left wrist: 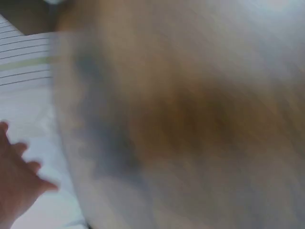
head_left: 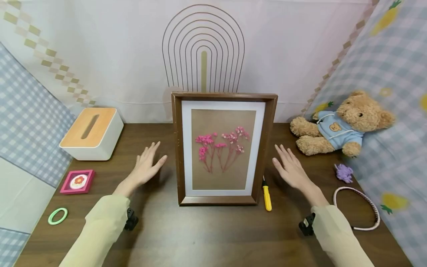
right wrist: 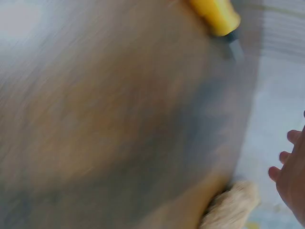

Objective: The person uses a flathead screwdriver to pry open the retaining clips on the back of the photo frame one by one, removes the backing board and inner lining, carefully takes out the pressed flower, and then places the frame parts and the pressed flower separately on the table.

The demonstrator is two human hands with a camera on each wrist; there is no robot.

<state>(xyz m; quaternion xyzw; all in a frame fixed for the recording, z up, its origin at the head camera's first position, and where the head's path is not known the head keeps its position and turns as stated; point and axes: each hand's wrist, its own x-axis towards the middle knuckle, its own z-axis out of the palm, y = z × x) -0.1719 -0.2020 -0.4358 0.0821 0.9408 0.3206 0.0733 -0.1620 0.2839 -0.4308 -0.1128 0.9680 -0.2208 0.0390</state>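
A brown picture frame [head_left: 218,200] stands upright in the middle of the table, showing pink dried flowers [head_left: 220,145] inside a white mat. My left hand [head_left: 144,166] is to the left of it, fingers extended and apart from the frame. On the other side my right hand [head_left: 293,170] also has its fingers extended and holds nothing. Between the frame and the right hand lies a screwdriver [head_left: 267,197] with a yellow handle, its tip toward the back. Both wrist views are blurred; the screwdriver's yellow handle [right wrist: 217,16] shows at the top of the right one.
Left on the wooden table [head_left: 160,237] are a tissue box [head_left: 95,135], a pink square frame [head_left: 77,181] and a green ring [head_left: 58,216]. To the right sit a teddy bear [head_left: 340,126], a purple hair claw [head_left: 343,173] and a headband [head_left: 375,211]. A curtain [head_left: 133,55] hangs behind.
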